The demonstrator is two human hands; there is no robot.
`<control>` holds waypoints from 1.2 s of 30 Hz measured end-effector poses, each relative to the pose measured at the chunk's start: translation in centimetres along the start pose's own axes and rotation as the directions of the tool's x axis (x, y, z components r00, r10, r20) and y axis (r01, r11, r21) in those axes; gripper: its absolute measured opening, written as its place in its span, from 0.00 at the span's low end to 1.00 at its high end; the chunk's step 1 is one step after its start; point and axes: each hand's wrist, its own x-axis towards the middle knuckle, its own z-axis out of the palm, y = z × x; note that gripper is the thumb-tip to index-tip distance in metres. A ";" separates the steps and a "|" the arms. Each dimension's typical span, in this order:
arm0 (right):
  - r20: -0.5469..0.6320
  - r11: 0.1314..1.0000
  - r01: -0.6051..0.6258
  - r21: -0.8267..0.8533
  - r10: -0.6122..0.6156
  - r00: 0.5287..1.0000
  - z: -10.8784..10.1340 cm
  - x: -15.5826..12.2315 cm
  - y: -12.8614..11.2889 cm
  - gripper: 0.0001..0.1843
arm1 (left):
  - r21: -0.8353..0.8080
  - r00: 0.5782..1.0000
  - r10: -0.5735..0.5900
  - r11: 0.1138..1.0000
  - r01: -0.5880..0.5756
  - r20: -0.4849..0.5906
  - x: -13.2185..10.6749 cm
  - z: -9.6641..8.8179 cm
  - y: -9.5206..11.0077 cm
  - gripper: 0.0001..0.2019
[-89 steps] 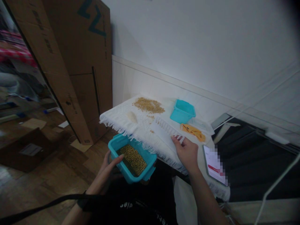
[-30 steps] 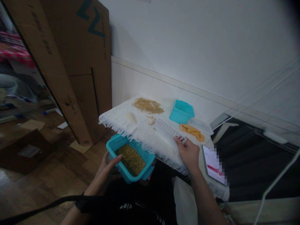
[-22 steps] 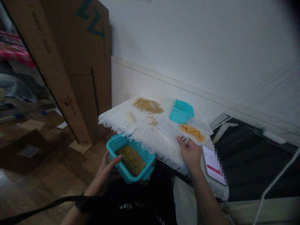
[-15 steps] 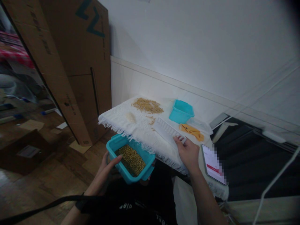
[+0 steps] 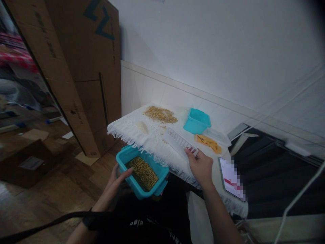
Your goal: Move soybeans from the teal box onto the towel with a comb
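White tray [image 5: 177, 142]: It is sliding toward the person's left along the cloth-covered table [image 5: 124, 125], lying further over than it was half a second ago.
Loose beans [image 5: 162, 127]: Fewer are showing now beside the tray's far end – the tray is probably covering or crowding some of them, though contact is too small to tell.
Right hand [image 5: 201, 167]: Its grip is pinching the tray's near end, thumb on top and fingers curling at the slotted side, with hardly any gap apart from the tray's own thickness.
Left hand [image 5: 117, 181]: Its grip is clamping one end of the blue box [image 5: 141, 193], thumb hooking over the rim and fingers bracing the outside – spread only as far as the wall needs.
Blue box: It is staying almost where it was, tilting a little below the table's fringed edge, and holding a layer of beans [image 5: 144, 171].
Bean pile [image 5: 160, 114]: It is lying beyond the tray, toward the wall, looking unchanged.
Second blue box [image 5: 191, 125]: It is standing behind the tray, near an orange cloth [image 5: 209, 143].
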 end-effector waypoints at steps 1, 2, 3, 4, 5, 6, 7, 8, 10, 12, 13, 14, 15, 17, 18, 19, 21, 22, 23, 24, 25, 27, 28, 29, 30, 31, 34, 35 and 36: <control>-0.003 1.000 0.005 -0.003 -0.005 1.000 0.0 0.0 -0.1 0.27 | -0.002 1.000 0.002 1.000 -0.002 -0.004 -0.1 0.1 0.0 0.50; -0.005 1.000 0.012 -0.005 -0.012 1.000 0.1 0.1 -0.3 0.27 | -0.003 1.000 0.003 1.000 -0.003 -0.008 -0.1 0.1 0.1 0.49; -0.006 1.000 0.022 -0.004 -0.022 1.000 0.2 0.1 -0.4 0.27 | -0.004 1.000 0.001 1.000 -0.002 -0.010 -0.2 0.2 0.1 0.49; -0.004 0.999 0.034 -0.001 -0.034 0.999 0.2 0.1 -0.6 0.27 | -0.006 1.000 -0.001 1.000 0.000 -0.009 -0.2 0.2 0.1 0.48; -0.002 0.999 0.046 0.004 -0.046 0.999 0.3 0.1 -0.8 0.26 | -0.010 1.000 -0.002 1.000 0.002 -0.007 -0.1 0.2 0.1 0.48; 0.003 0.998 0.057 0.010 -0.057 0.998 0.4 0.1 -0.9 0.26 | -0.015 1.000 -0.003 1.000 0.003 -0.005 -0.1 0.2 0.0 0.48; 0.008 0.998 0.065 0.015 -0.065 0.998 0.5 0.1 -1.1 0.26 | -0.017 1.000 -0.004 1.000 0.004 -0.006 0.0 0.2 0.0 0.48; 0.011 0.997 0.070 0.018 -0.070 0.997 0.6 0.1 -1.3 0.26 | -0.017 1.000 -0.004 1.000 0.004 -0.006 0.0 0.1 0.0 0.49; 0.018 0.997 0.078 0.029 -0.079 0.997 0.7 0.0 -1.7 0.26 | -0.012 1.000 -0.001 1.000 0.001 -0.007 0.2 0.0 -0.1 0.50; 0.027 0.995 0.087 0.050 -0.089 0.996 0.8 -0.1 -1.9 0.25 | -0.009 1.000 0.004 1.000 -0.004 -0.003 0.3 -0.1 -0.2 0.50; 0.030 0.994 0.091 0.061 -0.092 0.995 0.8 -0.1 -2.0 0.25 | -0.011 1.000 0.006 1.000 -0.006 -0.001 0.4 -0.2 -0.2 0.50; 0.030 0.994 0.090 0.068 -0.092 0.995 0.8 0.0 -2.0 0.25 | -0.012 1.000 0.007 1.000 -0.007 0.001 0.3 -0.2 -0.2 0.50; 0.024 0.994 0.085 0.069 -0.087 0.996 0.8 0.1 -1.9 0.24 | -0.011 1.000 0.007 1.000 -0.007 0.003 0.3 -0.2 -0.2 0.49; -0.008 0.996 0.069 0.053 -0.069 0.998 0.8 0.7 -1.7 0.24 | -0.002 1.000 0.006 1.000 -0.006 0.006 0.2 -0.2 -0.1 0.48; -0.028 0.997 0.063 0.040 -0.062 0.998 0.9 1.2 -1.6 0.24 | 0.004 1.000 0.004 1.000 -0.004 0.003 0.2 -0.2 0.0 0.47; -0.045 0.998 0.063 0.028 -0.061 0.997 0.9 1.7 -1.5 0.24 | 0.008 1.000 0.003 1.000 -0.003 0.000 0.1 -0.2 0.1 0.46; -0.061 0.997 0.075 0.013 -0.074 0.995 1.2 2.6 -1.2 0.24 | 0.005 1.000 0.002 1.000 -0.002 -0.010 0.0 -0.1 0.1 0.46; -0.059 0.996 0.084 0.011 -0.083 0.995 1.4 3.0 -1.1 0.24 | 0.002 1.000 0.002 1.000 -0.002 -0.015 0.0 0.0 0.1 0.46; -0.054 0.996 0.090 0.008 -0.090 0.994 1.6 3.4 -1.1 0.24 | 0.000 1.000 0.003 1.000 -0.003 -0.019 0.0 0.1 0.1 0.46; -0.047 0.996 0.094 0.004 -0.094 0.994 1.8 3.7 -1.1 0.24 | 0.000 1.000 0.005 1.000 -0.005 -0.022 0.0 0.1 0.1 0.47; -0.037 0.995 0.098 -0.003 -0.098 0.995 2.0 3.9 -1.1 0.23 | 0.001 1.000 0.006 1.000 -0.006 -0.026 0.0 0.2 0.1 0.47; -0.009 0.994 0.109 -0.023 -0.109 0.994 2.4 4.2 -1.1 0.23 | 0.002 0.999 0.006 1.000 -0.006 -0.035 0.0 0.2 0.1 0.47; 0.007 0.993 0.115 -0.031 -0.115 0.993 2.5 4.2 -1.2 0.23 | 0.002 0.999 0.004 1.000 -0.004 -0.038 0.0 0.2 0.1 0.48; 0.020 0.992 0.122 -0.037 -0.122 0.992 2.6 4.3 -1.2 0.23 | 0.002 0.999 0.000 1.000 0.000 -0.039 0.0 0.2 0.1 0.48; 0.029 0.991 0.129 -0.041 -0.128 0.991 2.6 4.3 -1.3 0.23 | 0.004 0.999 -0.003 1.000 0.003 -0.037 0.0 0.1 0.1 0.48; 0.034 0.990 0.135 -0.045 -0.133 0.990 2.5 4.3 -1.4 0.23 | 0.006 0.999 -0.004 1.000 0.004 -0.032 0.0 0.1 0.2 0.47; 0.028 0.989 0.146 -0.041 -0.144 0.989 2.1 4.2 -1.8 0.23 | 0.005 1.000 0.010 1.000 -0.010 -0.013 -0.1 0.0 0.3 0.43; 0.033 0.988 0.153 -0.032 -0.152 0.988 1.9 4.2 -1.9 0.23 | 0.002 1.000 0.015 1.000 -0.015 -0.014 -0.1 0.0 0.3 0.43; 0.041 0.987 0.162 -0.018 -0.161 0.986 1.7 4.3 -2.0 0.23 | 0.002 1.000 0.017 1.000 -0.017 -0.018 -0.1 0.0 0.3 0.43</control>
